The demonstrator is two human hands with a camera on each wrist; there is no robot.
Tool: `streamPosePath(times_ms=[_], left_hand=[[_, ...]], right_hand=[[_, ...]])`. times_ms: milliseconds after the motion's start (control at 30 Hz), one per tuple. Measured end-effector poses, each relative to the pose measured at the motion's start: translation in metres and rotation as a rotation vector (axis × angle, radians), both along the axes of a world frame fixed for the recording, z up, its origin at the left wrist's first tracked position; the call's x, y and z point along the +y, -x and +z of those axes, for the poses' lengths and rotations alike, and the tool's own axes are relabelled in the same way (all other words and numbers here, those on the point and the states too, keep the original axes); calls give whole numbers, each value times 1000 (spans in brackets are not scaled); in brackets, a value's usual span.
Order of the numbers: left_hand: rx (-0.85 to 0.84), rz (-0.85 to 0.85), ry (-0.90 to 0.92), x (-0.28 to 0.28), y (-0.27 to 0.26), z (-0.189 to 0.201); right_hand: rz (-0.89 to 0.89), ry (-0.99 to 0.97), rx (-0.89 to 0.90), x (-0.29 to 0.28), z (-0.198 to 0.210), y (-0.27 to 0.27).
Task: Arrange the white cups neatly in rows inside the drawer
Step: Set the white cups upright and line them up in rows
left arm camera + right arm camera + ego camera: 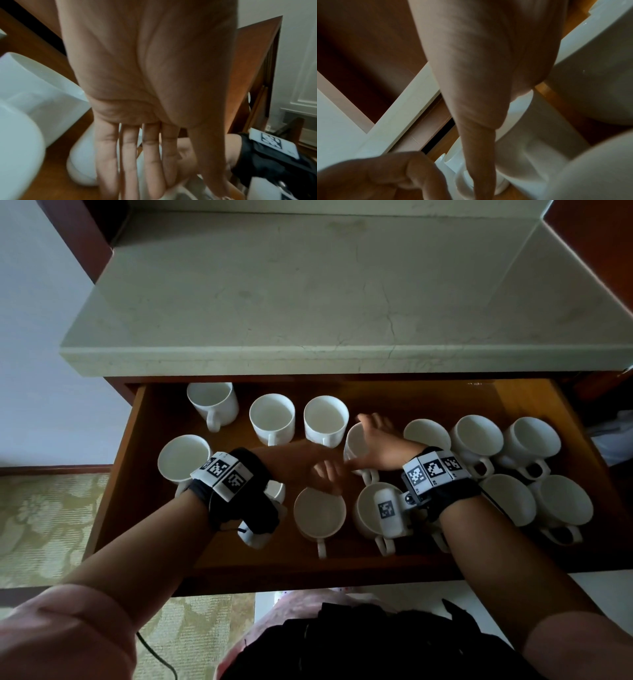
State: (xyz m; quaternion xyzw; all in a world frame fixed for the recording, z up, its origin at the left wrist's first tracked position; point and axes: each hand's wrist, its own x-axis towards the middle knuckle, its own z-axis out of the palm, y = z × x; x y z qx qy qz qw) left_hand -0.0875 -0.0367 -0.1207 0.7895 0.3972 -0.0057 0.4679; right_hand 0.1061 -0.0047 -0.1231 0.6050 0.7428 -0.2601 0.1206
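Observation:
Several white cups with handles stand in the open wooden drawer (pixel 120 474). Three of them (pixel 272 417) line its back left, and one more (pixel 183 458) stands in front of them at the left. My right hand (pixel 373 440) holds a tilted cup (pixel 353 440) at mid-drawer, thumb on the near side and fingers on the far side. The right wrist view shows the thumb (pixel 479 148) lying along that cup (pixel 530 148). My left hand (pixel 325 474) hovers just left of it with its fingers (pixel 130 155) straight, holding nothing.
More cups crowd the right half (pixel 476 436) and the front (pixel 320 513) of the drawer, handles pointing toward me. A pale marble countertop (pixel 308 302) overhangs the drawer's back. The drawer floor shows bare wood between the left cups.

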Motion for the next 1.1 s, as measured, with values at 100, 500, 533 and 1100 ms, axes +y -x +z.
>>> streamPosePath(times_ms=[100,500,533,1100], left_hand=[[-69,79,-160,10,8,2],[130,194,-502,37,10,-6],[159,183,-470,39,9,-6],[325,108,-360,65,-16,11]], right_hand=[[1,7,-22,0,0,1],[-32,1,-26,0,7,6],[-32,-3,-31,0,7,6],[-7,-14,6,-2,6,1]])
